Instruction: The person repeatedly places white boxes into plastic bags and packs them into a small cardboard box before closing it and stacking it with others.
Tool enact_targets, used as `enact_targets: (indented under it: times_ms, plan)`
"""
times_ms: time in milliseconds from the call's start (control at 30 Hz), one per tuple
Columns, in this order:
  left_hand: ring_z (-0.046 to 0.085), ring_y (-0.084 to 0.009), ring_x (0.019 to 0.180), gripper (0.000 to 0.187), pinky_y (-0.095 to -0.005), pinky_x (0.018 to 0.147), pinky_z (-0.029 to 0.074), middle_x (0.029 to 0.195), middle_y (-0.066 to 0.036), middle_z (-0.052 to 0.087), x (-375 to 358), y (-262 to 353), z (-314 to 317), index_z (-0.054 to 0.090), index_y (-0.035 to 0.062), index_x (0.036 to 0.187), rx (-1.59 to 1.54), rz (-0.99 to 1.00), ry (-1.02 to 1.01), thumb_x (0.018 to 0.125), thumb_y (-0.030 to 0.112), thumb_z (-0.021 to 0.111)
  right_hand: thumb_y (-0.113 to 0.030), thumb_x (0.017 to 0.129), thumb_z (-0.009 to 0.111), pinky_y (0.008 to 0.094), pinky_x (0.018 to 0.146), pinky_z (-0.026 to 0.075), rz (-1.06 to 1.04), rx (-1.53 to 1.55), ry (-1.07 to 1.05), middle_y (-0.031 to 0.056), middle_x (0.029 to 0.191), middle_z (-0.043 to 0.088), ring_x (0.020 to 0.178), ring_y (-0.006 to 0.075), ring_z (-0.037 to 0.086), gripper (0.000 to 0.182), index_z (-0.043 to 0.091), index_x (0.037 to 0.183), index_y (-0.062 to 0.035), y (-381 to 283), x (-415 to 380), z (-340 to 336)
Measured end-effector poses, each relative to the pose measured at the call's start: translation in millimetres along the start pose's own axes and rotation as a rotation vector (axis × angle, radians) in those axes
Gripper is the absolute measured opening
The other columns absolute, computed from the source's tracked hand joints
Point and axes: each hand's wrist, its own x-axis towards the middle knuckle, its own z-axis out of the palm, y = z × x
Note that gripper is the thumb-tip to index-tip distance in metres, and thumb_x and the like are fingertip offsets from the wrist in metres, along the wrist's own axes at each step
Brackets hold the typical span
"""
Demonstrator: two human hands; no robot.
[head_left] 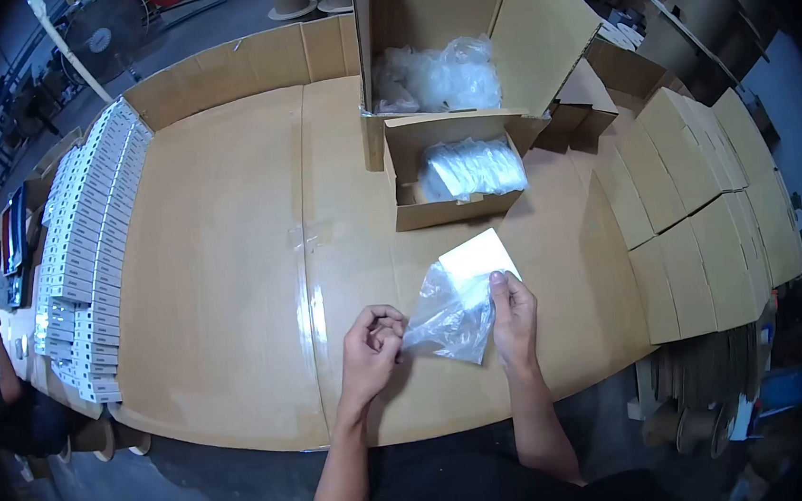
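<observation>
A clear plastic bag [445, 321] is spread between my two hands above the cardboard-covered table. My right hand [515, 322] is closed, thumb on top, pinching a white card [476, 257] and the bag's right side together. The card's lower part overlaps the bag, and its upper part sticks out past it. My left hand [371, 348] has its fingers curled in, thumb and fingertips closed at the bag's left corner. Just beyond the card stands a small open cardboard box [455, 211] with a stack of clear-wrapped packets [472, 170] inside.
Behind the small box, a larger open carton [535, 34] holds loose clear plastic bags [448, 75]. Stacked brown boxes [698, 215] line the right side. Rows of small white boxes [93, 220] run along the left edge. Another person's arm [2, 357] shows at far left.
</observation>
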Motion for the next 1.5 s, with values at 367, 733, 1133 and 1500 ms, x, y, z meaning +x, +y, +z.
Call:
enact_targets:
  times_ms: [367,733,1133,1500]
  plan:
    - [0.049,-0.0042,0.061,0.017,-0.0237,0.054,0.039,0.066,0.001,0.058,29.9,24.7,15.7,0.068,-0.0017,0.092,0.265,0.132,0.022,0.095,0.015,0.072,-0.026,0.105,0.059,0.0235,0.071,0.042,-0.043,-0.210,-0.270,-0.0026,0.083,0.056,0.078,0.0055,0.050,0.030,0.067,0.096,0.0019,13.0,-6.4,7.9]
    - [0.059,-0.0091,0.072,0.015,-0.0229,0.058,0.045,0.094,-0.008,0.064,27.1,19.8,-1.7,0.062,0.0039,0.109,0.049,0.200,0.124,0.094,-0.001,0.064,-0.021,0.104,0.057,0.0243,0.070,0.045,0.257,0.472,-0.109,-0.0004,0.088,0.064,0.077,0.0071,0.056,0.023,0.068,0.100,-0.0007,30.3,-1.7,-3.5]
    - [0.070,-0.0240,0.078,0.017,-0.0350,0.071,0.054,0.091,-0.012,0.075,24.9,26.2,5.5,0.074,0.0025,0.100,0.597,0.382,0.003,0.082,0.003,0.075,-0.047,0.102,0.057,0.0206,0.067,0.044,0.100,0.138,-0.254,-0.0006,0.092,0.059,0.078,0.0049,0.055,0.050,0.066,0.119,-0.0003,-2.4,-9.9,-5.8]
    - [0.049,-0.0058,0.056,0.020,-0.0268,0.052,0.041,0.060,-0.002,0.056,15.3,-21.2,14.2,0.066,-0.0022,0.099,0.245,0.022,0.180,0.093,0.015,0.074,-0.018,0.099,0.069,0.0251,0.065,0.043,-0.057,-0.215,-0.267,0.0007,0.082,0.064,0.073,0.0064,0.054,0.023,0.072,0.088,0.0019,24.3,-13.3,-4.8]
